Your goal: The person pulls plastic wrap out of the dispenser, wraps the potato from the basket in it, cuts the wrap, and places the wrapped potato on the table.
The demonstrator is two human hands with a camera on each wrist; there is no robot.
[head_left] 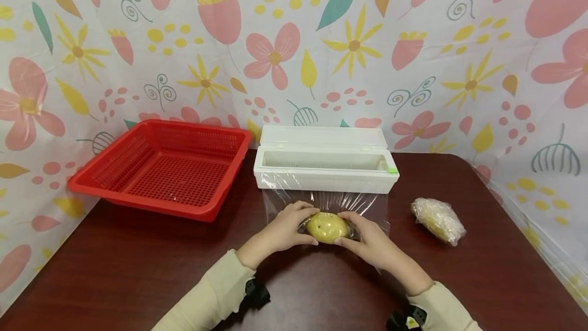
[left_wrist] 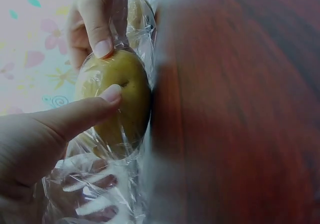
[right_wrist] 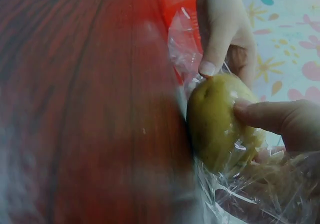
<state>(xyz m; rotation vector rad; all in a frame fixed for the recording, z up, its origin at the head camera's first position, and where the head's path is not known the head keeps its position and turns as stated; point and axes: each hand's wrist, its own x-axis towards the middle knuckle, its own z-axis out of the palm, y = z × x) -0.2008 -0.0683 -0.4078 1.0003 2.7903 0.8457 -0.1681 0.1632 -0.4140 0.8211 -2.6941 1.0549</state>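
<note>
A yellow potato [head_left: 327, 228] lies on the table with clear plastic wrap around it. My left hand [head_left: 290, 225] grips its left end, thumb in front and fingers behind. At the other end my right hand [head_left: 369, 239] grips it the same way. Both thumbs press on the film over the potato's skin in the left wrist view, where a small dimple shows. Crumpled plastic wrap [right_wrist: 240, 199] gathers by the right hand in the right wrist view. From the potato, the sheet of wrap [head_left: 342, 201] stretches back to the white dispenser box [head_left: 326, 180].
The box's lid [head_left: 323, 137] stands raised against the floral backdrop [head_left: 275, 24], with a green tab [head_left: 392, 170] at the box's right end. A red plastic basket [head_left: 211, 211] stands at the left. A wrapped potato [head_left: 438, 219] lies on the dark wooden table [head_left: 487, 269] at right.
</note>
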